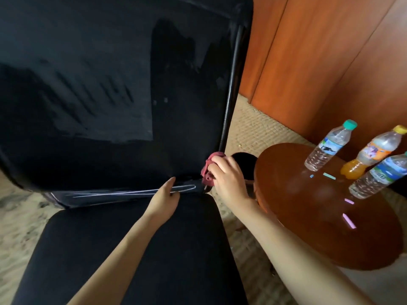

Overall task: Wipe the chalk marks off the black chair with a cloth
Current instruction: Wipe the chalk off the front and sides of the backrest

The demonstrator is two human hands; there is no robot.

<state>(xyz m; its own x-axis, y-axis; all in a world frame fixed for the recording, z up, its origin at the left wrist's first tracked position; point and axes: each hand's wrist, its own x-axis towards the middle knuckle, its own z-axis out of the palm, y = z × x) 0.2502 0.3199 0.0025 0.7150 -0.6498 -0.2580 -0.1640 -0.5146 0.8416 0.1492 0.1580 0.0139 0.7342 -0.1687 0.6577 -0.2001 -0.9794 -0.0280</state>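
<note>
Two hands at the black chair (88, 73): right hand (229, 179) clutched the cloth (208, 172), left hand (164, 198) lay flat-fingered, empty, over chalk marks (114, 192) it risked smearing.

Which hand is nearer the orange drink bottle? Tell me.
Right. The right hand, gripping the red cloth at the chair's right edge, sits nearer the orange drink bottle; the left hand lies farther left.

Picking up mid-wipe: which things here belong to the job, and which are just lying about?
In the job:
black chair
chalk marks on its lower back edge
red cloth, gripped by the right hand
left hand, touching the chair by the marks

Lying about:
round wooden table
three bottles
chalk sticks
</note>
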